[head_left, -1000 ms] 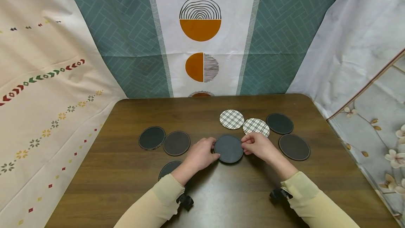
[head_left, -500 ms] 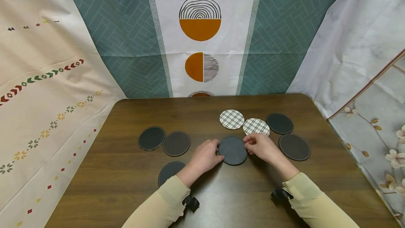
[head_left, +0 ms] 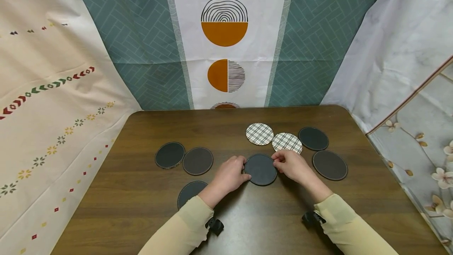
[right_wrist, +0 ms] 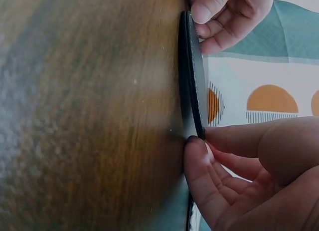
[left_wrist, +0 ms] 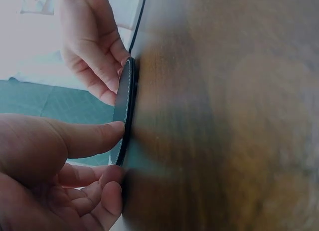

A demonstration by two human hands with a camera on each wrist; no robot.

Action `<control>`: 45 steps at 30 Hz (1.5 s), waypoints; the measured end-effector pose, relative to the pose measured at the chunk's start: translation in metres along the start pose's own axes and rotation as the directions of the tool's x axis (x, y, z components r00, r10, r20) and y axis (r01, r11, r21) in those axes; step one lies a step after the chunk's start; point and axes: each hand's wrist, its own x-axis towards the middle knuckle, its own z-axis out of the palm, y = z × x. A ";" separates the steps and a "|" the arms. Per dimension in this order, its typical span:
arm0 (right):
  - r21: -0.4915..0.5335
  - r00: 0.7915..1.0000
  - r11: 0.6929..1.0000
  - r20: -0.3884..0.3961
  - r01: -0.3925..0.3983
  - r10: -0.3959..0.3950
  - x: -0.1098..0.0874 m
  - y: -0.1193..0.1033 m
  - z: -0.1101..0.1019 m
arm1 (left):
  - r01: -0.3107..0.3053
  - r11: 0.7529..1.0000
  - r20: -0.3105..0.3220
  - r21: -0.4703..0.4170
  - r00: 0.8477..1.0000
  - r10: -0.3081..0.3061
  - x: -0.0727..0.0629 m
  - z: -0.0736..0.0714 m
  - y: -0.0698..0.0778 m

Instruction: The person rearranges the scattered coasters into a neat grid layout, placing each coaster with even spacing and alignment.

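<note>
In the head view, a dark grey round coaster [head_left: 260, 169] with a stitched rim lies at mid-table between both hands. The right wrist view shows two dark layers here, the upper coaster [right_wrist: 197, 76] tilted up from the lower one [right_wrist: 184, 66] towards the right hand. My left hand [head_left: 229, 174] holds the near-left edge, its thumb [left_wrist: 102, 138] against the rim and its other fingers curled beside it. On the opposite side my right hand [head_left: 291, 165] pinches the upper coaster's edge between thumb and fingers.
Two plaid white coasters, one [head_left: 259, 134] behind and one [head_left: 287, 142] at the right hand, lie flat. Two dark coasters, one [head_left: 313, 138] farther back and one [head_left: 330, 165] nearer, are on the right. Several dark coasters, including a brown one [head_left: 197, 161], lie left on the wooden table [head_left: 116, 200].
The middle coaster has shifted slightly right and towards me, and my left hand has moved right along with it. My right hand has barely moved. The last half second shows almost no motion.
</note>
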 end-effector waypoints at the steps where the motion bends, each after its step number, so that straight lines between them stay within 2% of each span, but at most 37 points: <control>1: -0.008 1.000 1.000 -0.004 -0.001 0.001 0.000 0.000 0.000 | 0.001 1.000 0.002 -0.003 1.000 -0.001 0.000 0.000 0.000; 8: -0.088 1.000 0.996 -0.023 0.006 -0.008 0.000 0.000 0.002 | -0.006 1.000 0.006 -0.017 1.000 0.006 0.001 0.002 -0.002; 12: -0.102 1.000 0.995 -0.021 0.012 -0.015 0.001 0.000 0.002 | -0.008 1.000 0.006 -0.023 1.000 0.008 0.002 0.001 -0.003; 24: -0.118 0.999 0.993 -0.015 0.028 -0.030 0.001 0.002 0.002 | -0.016 0.999 0.006 -0.036 1.000 0.016 0.003 0.003 -0.005; 45: -0.110 1.000 0.994 0.001 0.011 -0.011 0.003 0.001 0.001 | -0.032 0.998 0.000 -0.056 0.999 0.032 0.000 0.000 -0.004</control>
